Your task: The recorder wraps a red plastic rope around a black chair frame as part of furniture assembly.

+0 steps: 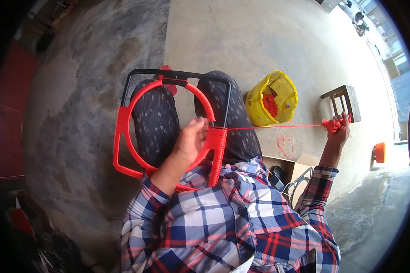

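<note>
A frame [217, 148], a rounded rectangle with a ring inside it, rests upright against my lap. Red cord wraps its lower part and most of the ring, while the top bar and upper right side are bare black. Through the ring comes my left hand [191, 140], its fingers closed on the ring's right side, partly hidden by it. A taut strand of red cord [278, 126] runs from the frame's right side to a red bundle of cord [333, 124]. Out to the right, my right hand [340, 131] grips that bundle.
Beyond the strand stands a yellow bucket [259, 107] with red material inside. A small dark stool [351, 102] is near my right hand. An open cardboard box [300, 175] with dark items sits by my right side. A loose red cord loop [284, 146] lies on the floor.
</note>
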`<state>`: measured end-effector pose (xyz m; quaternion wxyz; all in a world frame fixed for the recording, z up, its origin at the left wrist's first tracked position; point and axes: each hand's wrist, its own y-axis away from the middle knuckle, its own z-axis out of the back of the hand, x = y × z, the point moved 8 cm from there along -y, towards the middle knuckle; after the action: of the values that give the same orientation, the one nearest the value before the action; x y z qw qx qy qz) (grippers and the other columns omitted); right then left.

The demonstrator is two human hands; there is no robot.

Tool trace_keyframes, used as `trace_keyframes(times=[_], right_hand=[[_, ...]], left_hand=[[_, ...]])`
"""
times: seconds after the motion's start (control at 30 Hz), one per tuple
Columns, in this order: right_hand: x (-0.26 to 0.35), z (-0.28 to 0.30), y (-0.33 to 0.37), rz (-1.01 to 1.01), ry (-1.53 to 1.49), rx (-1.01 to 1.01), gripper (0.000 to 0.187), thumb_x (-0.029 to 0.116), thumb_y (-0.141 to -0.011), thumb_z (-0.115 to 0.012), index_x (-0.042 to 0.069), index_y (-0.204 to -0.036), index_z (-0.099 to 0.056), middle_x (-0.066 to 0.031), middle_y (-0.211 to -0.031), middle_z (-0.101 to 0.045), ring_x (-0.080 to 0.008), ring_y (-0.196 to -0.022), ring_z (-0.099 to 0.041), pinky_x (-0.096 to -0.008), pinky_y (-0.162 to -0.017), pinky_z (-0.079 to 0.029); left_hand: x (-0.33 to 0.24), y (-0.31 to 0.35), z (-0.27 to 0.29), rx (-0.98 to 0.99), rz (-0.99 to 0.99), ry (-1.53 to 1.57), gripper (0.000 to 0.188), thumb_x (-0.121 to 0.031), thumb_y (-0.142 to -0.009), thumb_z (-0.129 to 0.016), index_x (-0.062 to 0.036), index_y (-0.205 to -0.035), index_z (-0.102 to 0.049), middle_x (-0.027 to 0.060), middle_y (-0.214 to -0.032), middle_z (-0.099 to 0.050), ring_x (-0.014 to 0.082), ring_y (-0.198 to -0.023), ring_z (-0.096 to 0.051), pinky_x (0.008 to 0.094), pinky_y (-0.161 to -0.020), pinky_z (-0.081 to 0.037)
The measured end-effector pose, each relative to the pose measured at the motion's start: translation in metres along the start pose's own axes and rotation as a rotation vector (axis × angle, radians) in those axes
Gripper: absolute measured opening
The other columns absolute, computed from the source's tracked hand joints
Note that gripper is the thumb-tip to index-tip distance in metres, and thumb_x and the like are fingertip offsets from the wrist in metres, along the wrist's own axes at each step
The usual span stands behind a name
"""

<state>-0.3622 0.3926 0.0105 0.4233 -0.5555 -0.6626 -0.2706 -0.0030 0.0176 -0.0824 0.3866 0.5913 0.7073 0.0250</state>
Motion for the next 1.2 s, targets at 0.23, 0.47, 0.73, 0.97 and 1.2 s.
trace_keyframes(times=[0.23, 0.47, 0.73, 0.97, 1.2], right_hand=[[-0.114, -0.208, 0.145, -0.207, 0.696, 0.976, 0.032, 0.010, -0.083, -0.062, -0.002, -0.112, -0.061, -0.0061, -0.093, -0.059, -0.0147, -0.076, -0.055, -0.0271, -0.067, -0.045], [-0.176, -0.280, 0.178, -0.307, 1.007, 1.050, 0.067, 0.003, -0.077, -0.069, -0.004, -0.134, -0.034, -0.0162, -0.101, -0.066, -0.0229, -0.091, -0.065, -0.0343, -0.078, -0.050], [-0.161, -0.291, 0.175, -0.382, 0.681, 0.934, 0.075, 0.002, -0.074, -0.070, -0.005, -0.136, -0.030, -0.0191, -0.098, -0.065, -0.0284, -0.089, -0.065, -0.0363, -0.084, -0.049], [-0.128, -0.305, 0.146, 0.316, 1.014, 0.697, 0.081, 0.004, -0.064, -0.076, 0.011, -0.136, -0.041, -0.0165, -0.121, -0.051, -0.0326, -0.112, -0.051, -0.0384, -0.094, -0.044], [-0.147, -0.347, 0.184, 0.533, 1.012, 1.091, 0.033, 0.016, -0.075, -0.071, 0.006, -0.105, -0.061, -0.0102, -0.116, -0.058, -0.0300, -0.117, -0.051, -0.0386, -0.093, -0.043]], left_hand=[[0.002, -0.007, 0.002, 0.042, -0.030, 0.006, 0.025, -0.021, -0.093, -0.047, -0.0058, -0.111, -0.055, 0.0080, -0.103, -0.060, 0.0194, -0.093, -0.057, 0.0360, -0.086, -0.046], [0.006, 0.000, -0.016, 0.104, 0.041, 0.033, 0.024, -0.017, -0.092, -0.047, -0.0052, -0.112, -0.055, 0.0085, -0.104, -0.063, 0.0205, -0.097, -0.061, 0.0367, -0.087, -0.048], [0.015, 0.001, -0.017, 0.196, 0.234, 0.226, 0.021, -0.013, -0.089, -0.049, -0.0056, -0.106, -0.058, 0.0103, -0.102, -0.065, 0.0244, -0.094, -0.063, 0.0399, -0.084, -0.050], [-0.014, -0.003, 0.016, 0.020, -0.268, 0.047, 0.012, -0.007, -0.090, -0.051, -0.0032, -0.100, -0.056, 0.0083, -0.091, -0.062, 0.0168, -0.085, -0.060, 0.0302, -0.080, -0.048], [-0.052, 0.041, -0.043, 0.008, -0.783, -0.416, 0.012, -0.014, -0.092, -0.055, -0.0034, -0.098, -0.053, 0.0017, -0.084, -0.057, 0.0052, -0.066, -0.046, 0.0192, -0.064, -0.038]])
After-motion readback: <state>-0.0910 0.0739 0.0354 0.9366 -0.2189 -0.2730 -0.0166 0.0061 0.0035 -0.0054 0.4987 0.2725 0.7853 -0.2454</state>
